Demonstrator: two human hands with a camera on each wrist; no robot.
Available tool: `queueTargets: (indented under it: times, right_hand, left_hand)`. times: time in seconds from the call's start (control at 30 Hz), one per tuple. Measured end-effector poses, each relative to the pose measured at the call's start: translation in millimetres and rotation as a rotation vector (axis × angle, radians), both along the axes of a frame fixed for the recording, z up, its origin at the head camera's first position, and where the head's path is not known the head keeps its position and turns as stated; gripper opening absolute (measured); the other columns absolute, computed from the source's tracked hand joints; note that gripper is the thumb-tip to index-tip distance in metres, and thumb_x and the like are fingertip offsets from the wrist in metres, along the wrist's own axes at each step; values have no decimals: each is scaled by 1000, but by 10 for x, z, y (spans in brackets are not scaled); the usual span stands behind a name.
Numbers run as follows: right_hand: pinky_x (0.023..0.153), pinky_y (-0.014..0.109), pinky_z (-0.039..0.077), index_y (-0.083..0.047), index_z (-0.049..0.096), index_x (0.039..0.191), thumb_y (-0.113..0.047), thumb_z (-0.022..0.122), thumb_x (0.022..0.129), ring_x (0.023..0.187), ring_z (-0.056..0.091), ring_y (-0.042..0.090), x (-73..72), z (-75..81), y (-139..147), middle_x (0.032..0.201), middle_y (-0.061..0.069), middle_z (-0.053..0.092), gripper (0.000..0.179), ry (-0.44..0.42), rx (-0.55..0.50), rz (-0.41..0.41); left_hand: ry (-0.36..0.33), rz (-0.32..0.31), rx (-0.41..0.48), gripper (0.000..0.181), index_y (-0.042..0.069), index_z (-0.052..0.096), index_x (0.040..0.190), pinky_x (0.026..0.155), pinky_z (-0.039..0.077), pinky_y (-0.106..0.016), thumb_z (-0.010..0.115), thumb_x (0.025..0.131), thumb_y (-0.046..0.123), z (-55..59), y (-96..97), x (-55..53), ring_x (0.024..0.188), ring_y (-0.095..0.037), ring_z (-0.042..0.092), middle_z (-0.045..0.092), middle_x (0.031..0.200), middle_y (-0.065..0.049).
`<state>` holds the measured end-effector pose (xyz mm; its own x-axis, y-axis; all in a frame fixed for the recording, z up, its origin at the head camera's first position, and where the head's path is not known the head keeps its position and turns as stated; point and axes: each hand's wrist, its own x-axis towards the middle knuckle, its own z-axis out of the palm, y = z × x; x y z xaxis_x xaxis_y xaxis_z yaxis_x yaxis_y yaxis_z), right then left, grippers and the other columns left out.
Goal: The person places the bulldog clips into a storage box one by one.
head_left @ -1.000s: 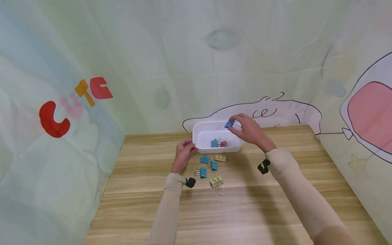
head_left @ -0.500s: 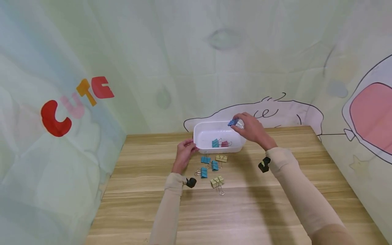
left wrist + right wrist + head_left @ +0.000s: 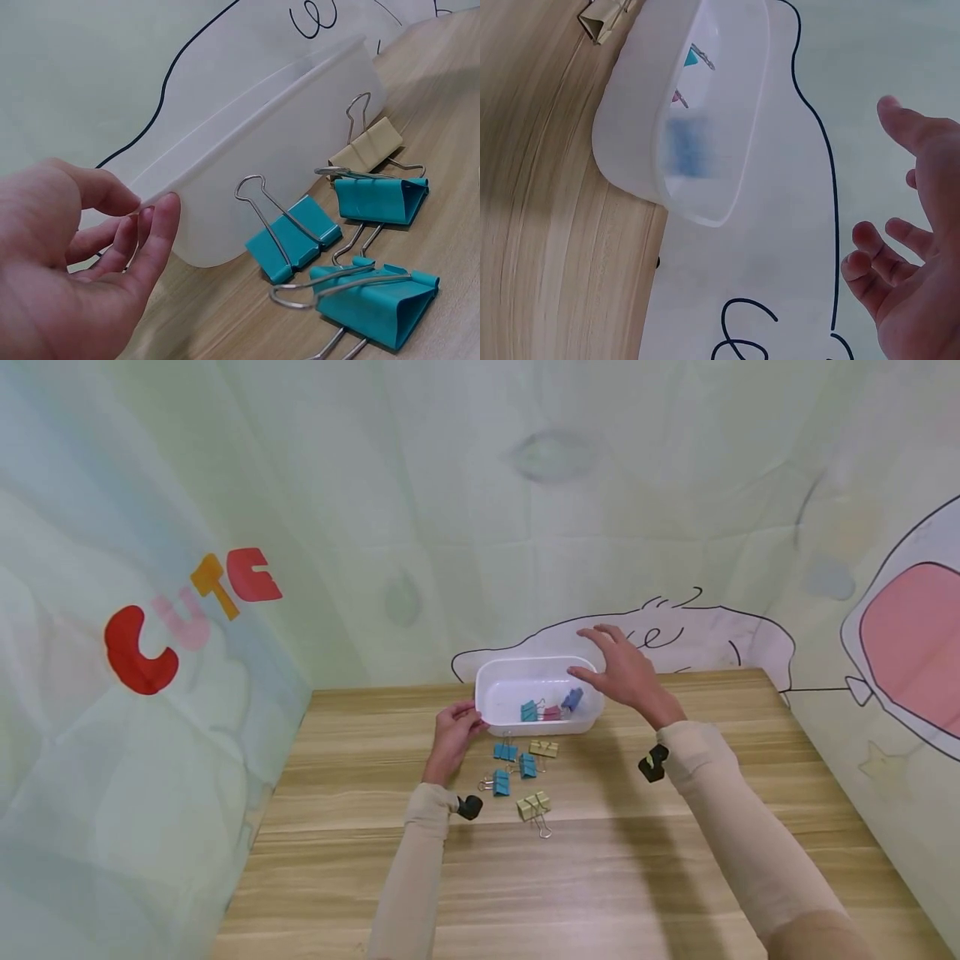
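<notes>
My left hand (image 3: 452, 735) pinches the left corner of a white plastic box (image 3: 517, 729) between thumb and fingers; the left wrist view shows this grip closely. Over the box's right end my right hand (image 3: 624, 672) is spread, its thumb and fingers apart and holding nothing. Below it a blue binder clip (image 3: 572, 699) is inside the box, blurred in the right wrist view. Beside that clip lie a red binder clip (image 3: 552, 713) and a teal binder clip (image 3: 529, 711).
In front of the box, three teal clips (image 3: 501, 782) and two pale yellow clips (image 3: 533, 806) lie on the wooden table (image 3: 360, 860). A printed curtain (image 3: 450, 527) hangs right behind the table's back edge.
My right hand has let go of the blue binder clip, which has dropped into the box; its fingers have spread and risen slightly. The left hand keeps its place at the box corner.
</notes>
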<state>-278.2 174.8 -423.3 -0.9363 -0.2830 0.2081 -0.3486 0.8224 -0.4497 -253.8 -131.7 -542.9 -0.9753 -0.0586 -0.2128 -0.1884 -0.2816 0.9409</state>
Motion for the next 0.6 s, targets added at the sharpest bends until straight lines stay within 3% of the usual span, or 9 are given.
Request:
queueTargets:
  times: [0.27,0.6]
  right_hand:
    - [99,68,54,-13,46,155,-54,74,93,135,49,46,91,-21,-23,162,22,33,80,-12,11,42]
    - [98,66,56,-11,49,153,-54,74,93,131,53,45,210,-18,-74,158,21,39,79,16,13,81]
  left_hand:
    - [3,-7,-6,38,-17,48,138,88,63,-28,56,103,-6,1,-1,6,106,-36,64,50,133,-36]
    - [10,-3,10,38,-18,48,137,86,64,-25,55,101,-9,5,0,7,108,-39,64,50,134,-37]
